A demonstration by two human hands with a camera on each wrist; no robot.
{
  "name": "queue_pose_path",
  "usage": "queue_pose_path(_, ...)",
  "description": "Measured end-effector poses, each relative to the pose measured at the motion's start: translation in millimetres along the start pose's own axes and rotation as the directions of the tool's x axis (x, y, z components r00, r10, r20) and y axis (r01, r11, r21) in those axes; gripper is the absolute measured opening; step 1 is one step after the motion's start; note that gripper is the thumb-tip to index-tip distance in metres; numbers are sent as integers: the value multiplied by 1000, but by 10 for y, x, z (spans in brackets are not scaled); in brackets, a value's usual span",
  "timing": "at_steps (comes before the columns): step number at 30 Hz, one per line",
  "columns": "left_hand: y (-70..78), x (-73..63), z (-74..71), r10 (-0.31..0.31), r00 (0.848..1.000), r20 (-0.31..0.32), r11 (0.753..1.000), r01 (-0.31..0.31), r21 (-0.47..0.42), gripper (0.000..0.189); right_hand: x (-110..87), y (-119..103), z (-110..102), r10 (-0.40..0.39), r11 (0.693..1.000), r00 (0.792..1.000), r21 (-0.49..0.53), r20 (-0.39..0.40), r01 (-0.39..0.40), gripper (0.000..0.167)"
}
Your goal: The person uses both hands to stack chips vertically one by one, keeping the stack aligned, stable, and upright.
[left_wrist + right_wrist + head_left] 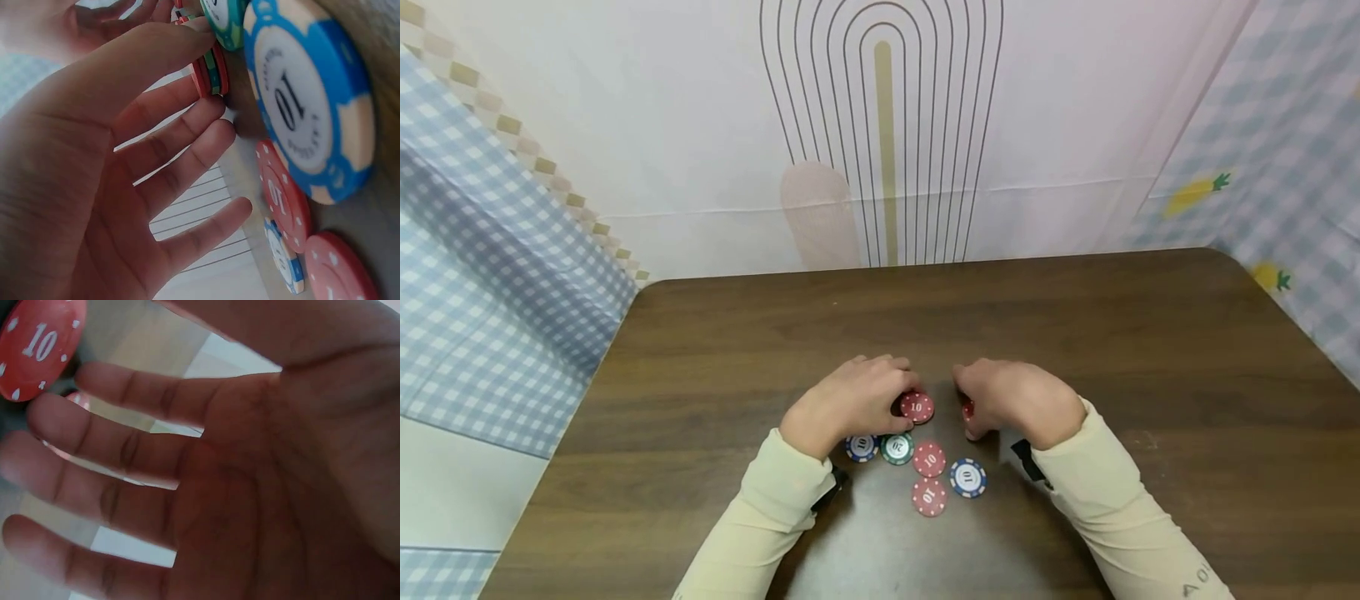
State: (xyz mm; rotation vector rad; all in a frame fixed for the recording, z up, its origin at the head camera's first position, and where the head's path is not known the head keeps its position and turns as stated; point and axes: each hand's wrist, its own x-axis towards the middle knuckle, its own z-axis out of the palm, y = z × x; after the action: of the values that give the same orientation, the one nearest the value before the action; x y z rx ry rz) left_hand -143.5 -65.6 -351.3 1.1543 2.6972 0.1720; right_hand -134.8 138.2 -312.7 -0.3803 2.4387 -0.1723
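Note:
Thumb and fingers of my left hand [857, 396] pinch a small stack of poker chips [211, 74], red and green at their edges. A red chip [917, 407] marked 10 tops that stack in the head view. To the right, my right hand [1018, 398] bends down with thumb and fingertips around a red poker chip [967, 410], mostly hidden by the hand. Below the hands lie a blue chip [861, 447], a green chip [897, 449] marked 20, two red chips [929, 459] and another blue chip [967, 478].
The brown wooden table [737, 317] spreads out around the hands. A white patterned cloth [700, 167] hangs behind its far edge. Blue checked cloth [475, 308] hangs at the left, with more at the right. Dark straps sit at both wrists.

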Motion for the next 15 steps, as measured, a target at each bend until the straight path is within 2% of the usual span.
queue_pose_path(3,-32,-12,-2,1,1000,-10,1000,-1,-19,30,36,-27,18,13,1000,1000,-4,5,-13,45)
queue_pose_path(8,-52,-17,15,0,1000,-12,999,-1,-38,31,61,-40,64,28,999,1000,-37,-14,-28,26)
queue_pose_path(12,-51,-4,30,6,1000,-9,999,-6,-41,32,66,-44,93,51,997,998,-56,-30,-53,23)
queue_pose_path(15,-52,1,33,-1,1000,-8,999,0,-45,34,83,-48,97,35,997,999,-66,-40,-38,23)
